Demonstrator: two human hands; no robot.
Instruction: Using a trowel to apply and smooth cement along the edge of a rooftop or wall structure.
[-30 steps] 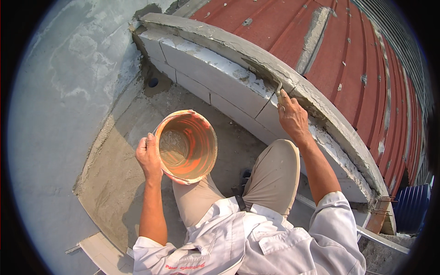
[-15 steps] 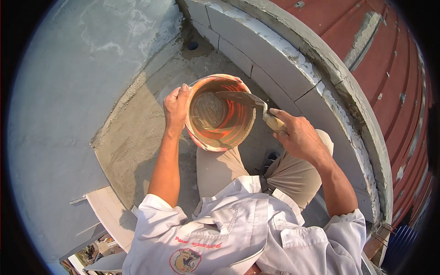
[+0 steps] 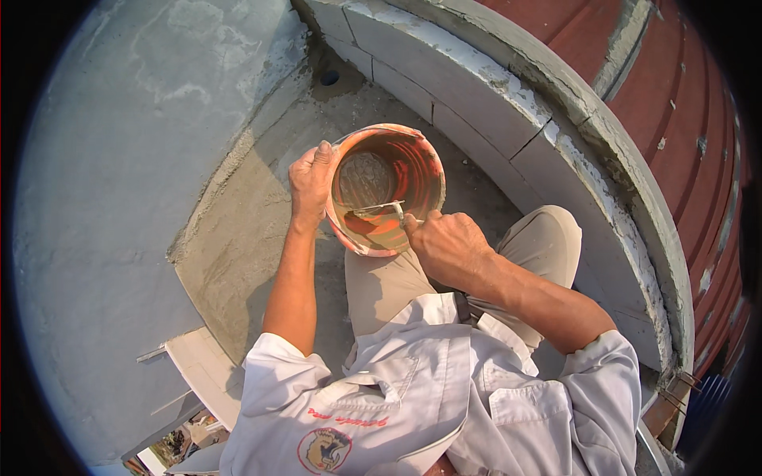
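Observation:
My left hand (image 3: 310,182) grips the rim of an orange bucket (image 3: 340,228) on its left side, thumb over the edge. The bucket tilts so that its inside shows, smeared with grey mortar. My right hand (image 3: 451,250) is closed round the handle of a trowel (image 3: 381,209) at the bucket's lower right rim. The trowel's blade reaches inside, seen nearly edge-on near the wall closest to me. Most of its handle is hidden by my fingers.
A smooth grey wall (image 3: 103,238) rises on the left. On the right runs a low wall of pale blocks (image 3: 468,87), with a red metal roof (image 3: 683,151) beyond. A dark round hole (image 3: 329,78) lies in the cement floor (image 3: 238,293) at the far corner.
My right hand has moved left and nearer to me, turning the trowel blade from flat to edge-on and down the bucket's near wall. My left hand keeps its grip on the rim.

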